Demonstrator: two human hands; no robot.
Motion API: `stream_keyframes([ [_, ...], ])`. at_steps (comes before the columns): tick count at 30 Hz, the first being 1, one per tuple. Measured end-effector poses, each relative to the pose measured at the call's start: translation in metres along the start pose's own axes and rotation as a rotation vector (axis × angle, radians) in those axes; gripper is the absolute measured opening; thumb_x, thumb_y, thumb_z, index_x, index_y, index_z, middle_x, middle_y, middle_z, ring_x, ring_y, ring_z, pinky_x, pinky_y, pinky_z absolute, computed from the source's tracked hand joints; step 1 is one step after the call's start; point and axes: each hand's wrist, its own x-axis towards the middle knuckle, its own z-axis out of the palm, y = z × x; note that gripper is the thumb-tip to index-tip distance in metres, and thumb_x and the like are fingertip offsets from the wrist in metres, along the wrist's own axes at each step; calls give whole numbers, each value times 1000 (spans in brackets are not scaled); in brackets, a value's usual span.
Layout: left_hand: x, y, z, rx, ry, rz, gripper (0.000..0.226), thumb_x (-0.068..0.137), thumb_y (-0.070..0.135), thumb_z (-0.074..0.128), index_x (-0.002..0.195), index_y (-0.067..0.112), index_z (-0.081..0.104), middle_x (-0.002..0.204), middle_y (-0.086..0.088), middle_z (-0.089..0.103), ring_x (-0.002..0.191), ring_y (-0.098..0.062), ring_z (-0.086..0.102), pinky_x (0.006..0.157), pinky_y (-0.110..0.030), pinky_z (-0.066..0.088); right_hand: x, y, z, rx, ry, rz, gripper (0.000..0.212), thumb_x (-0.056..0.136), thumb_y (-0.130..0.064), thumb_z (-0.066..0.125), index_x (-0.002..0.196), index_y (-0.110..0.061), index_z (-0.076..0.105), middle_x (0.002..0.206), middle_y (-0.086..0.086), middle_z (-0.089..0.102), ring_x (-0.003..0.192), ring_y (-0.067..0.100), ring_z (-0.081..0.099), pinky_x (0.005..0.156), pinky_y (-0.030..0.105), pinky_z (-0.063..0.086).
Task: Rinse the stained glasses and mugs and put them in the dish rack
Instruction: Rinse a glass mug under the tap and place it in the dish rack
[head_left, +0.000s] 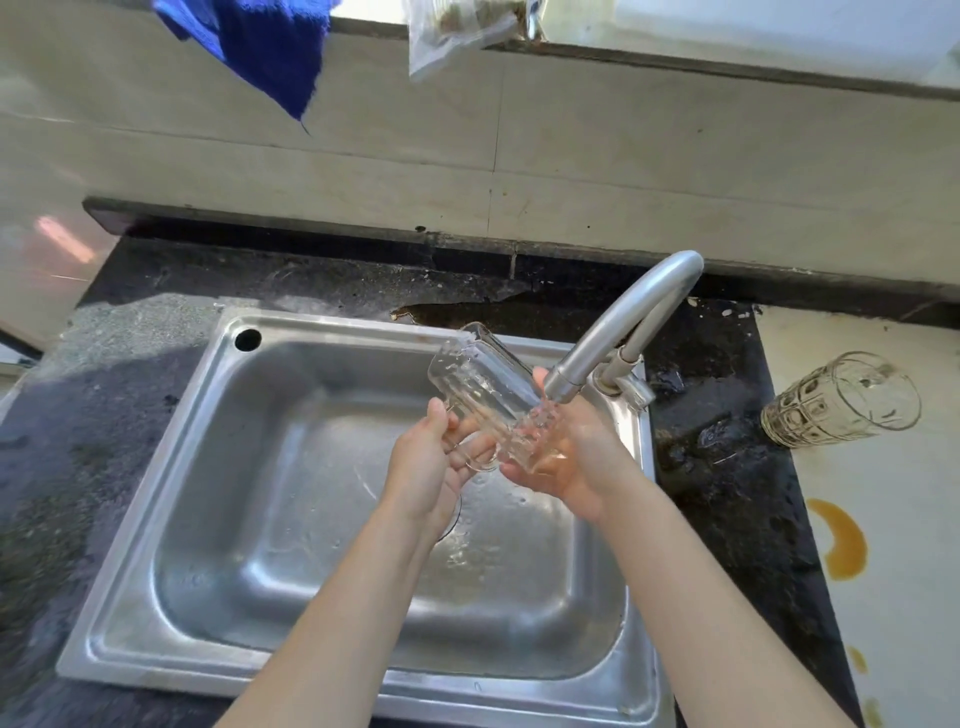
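A clear ribbed glass mug (480, 387) lies tilted over the steel sink (171, 525), its mouth toward the upper left and its base under the faucet spout (563, 382). My left hand (428, 462) grips its handle. My right hand (569, 457) cups the mug's base from below, where water runs over it. A second patterned glass (841, 400) lies on its side on the white surface at the right, apart from both hands. No dish rack is in view.
The curved grey faucet (639, 306) arches over the sink's back right corner. Dark wet countertop (727, 467) surrounds the basin. An orange stain (844, 540) marks the white surface (904, 597) at the right. A blue cloth (260, 47) hangs on the back ledge.
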Motion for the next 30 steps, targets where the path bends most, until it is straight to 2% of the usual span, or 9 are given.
stream_keyframes([
  [2,-1,0,1,-58,-24,-15,36,104,31,34,77,13,49,70,-2,73,80,-21,70,81,-37,53,-2,-6,3,73,-11,43,27,90,-45,59,90,-20,70,73,1,69,71,21,65,64,35,57],
  [5,-4,3,2,-128,-36,-119,33,104,28,36,81,13,55,69,-3,69,84,-20,64,81,-45,51,2,-6,6,-20,72,-68,41,85,-49,64,113,-19,62,86,2,65,66,16,61,51,29,53],
  [8,-1,9,1,-225,6,-173,35,100,42,36,94,15,58,96,-11,63,92,-26,59,80,-56,48,-2,-6,11,-210,162,-209,34,81,-47,71,102,-27,53,101,1,62,82,16,60,53,30,53],
  [11,3,14,0,-267,15,-186,58,91,65,38,117,15,54,118,-16,59,107,-32,57,93,-66,36,-10,-4,9,-387,236,-353,33,78,-51,70,95,-32,49,106,-1,61,93,13,61,71,40,58],
  [16,0,19,10,58,-19,-158,31,86,48,61,90,18,61,95,-7,66,98,-29,64,92,-49,50,-12,5,2,-790,254,-532,41,70,-64,63,97,-36,53,105,-8,55,101,12,55,89,37,48],
  [20,1,13,15,262,83,-137,28,83,45,66,89,18,67,85,-5,63,84,-23,63,80,-42,54,-14,10,2,-1059,259,-655,56,75,-60,64,115,-23,53,108,-3,44,106,17,49,93,35,44],
  [24,2,8,14,238,120,-191,39,78,53,67,96,19,69,81,-4,65,88,-22,64,77,-43,47,-14,11,4,-1007,284,-704,41,84,-55,57,110,-25,56,107,-4,48,106,16,49,95,39,44],
  [27,5,10,17,184,161,-176,25,83,45,66,81,20,63,40,6,46,57,-13,50,74,-36,45,-14,8,4,-882,286,-677,38,85,-63,40,103,-32,52,99,-9,47,100,15,51,91,42,45],
  [30,4,13,19,199,218,-116,22,85,40,65,80,19,61,42,3,43,52,-12,47,61,-26,43,-15,3,10,-764,251,-613,27,88,-59,39,96,-35,51,98,-11,47,100,15,51,92,42,44],
])
